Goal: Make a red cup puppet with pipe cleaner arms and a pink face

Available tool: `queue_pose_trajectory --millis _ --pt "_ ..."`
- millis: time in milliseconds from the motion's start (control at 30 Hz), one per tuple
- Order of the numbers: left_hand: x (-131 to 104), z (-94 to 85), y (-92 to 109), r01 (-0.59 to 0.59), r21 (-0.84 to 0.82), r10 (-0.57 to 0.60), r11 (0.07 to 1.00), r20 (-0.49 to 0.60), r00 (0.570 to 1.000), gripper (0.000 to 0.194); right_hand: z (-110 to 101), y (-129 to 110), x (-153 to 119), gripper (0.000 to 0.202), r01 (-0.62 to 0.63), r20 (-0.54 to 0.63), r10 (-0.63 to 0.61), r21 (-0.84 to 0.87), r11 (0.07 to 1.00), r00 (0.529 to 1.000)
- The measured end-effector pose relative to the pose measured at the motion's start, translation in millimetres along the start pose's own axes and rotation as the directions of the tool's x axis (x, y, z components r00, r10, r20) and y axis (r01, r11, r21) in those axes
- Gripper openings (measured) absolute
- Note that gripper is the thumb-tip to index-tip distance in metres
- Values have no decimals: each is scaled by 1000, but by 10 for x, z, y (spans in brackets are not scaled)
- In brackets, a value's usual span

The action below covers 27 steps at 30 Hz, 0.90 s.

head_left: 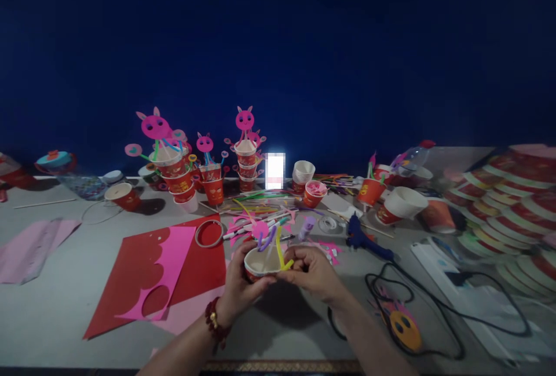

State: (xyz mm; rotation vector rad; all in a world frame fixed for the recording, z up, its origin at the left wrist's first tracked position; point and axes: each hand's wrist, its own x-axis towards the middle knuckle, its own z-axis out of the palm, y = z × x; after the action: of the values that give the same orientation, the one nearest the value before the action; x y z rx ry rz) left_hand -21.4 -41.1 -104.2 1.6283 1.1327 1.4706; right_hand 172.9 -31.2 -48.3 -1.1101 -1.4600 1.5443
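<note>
Paper cup [256, 275] held above table [43, 324], left hand [241, 277] gripping its side. Right hand [310, 269] pinching yellow pipe cleaner [280, 248] at rim. Cup likely light, crushable: cradle gently below rim. Pipe cleaner probably soft, bendable.

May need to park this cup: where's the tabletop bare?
Left front, between the pale pink sheet and red sheet; also between the forearms, left of the black cord. Crowded: beyond the cup, with markers and pink scraps; right, with glue gun and stacked cups.
</note>
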Motion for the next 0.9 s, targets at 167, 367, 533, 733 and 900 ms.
queue_pose_trajectory --millis 167,367,533,733,900 --pt "-6 18 -38 -27 12 27 1000 2 1000 70 18 34 19 54 3 -33 -2 36 999 999" --pt "-13 33 -68 -61 90 61 994 -2 998 69 7 45 5 53 -83 11 82 81 993 997" --pt "41 13 7 -70 144 66 987 30 997 61 29 34 0 54 -66 82 51 186 980 995" --pt "68 -9 88 -127 158 116 979 77 990 61 83 121 -19 52 -64 119 31 285 956 992" --pt "43 -9 60 -133 179 124 975 59 990 66 91 165 -53 52 -46 127 9 293 955 992"
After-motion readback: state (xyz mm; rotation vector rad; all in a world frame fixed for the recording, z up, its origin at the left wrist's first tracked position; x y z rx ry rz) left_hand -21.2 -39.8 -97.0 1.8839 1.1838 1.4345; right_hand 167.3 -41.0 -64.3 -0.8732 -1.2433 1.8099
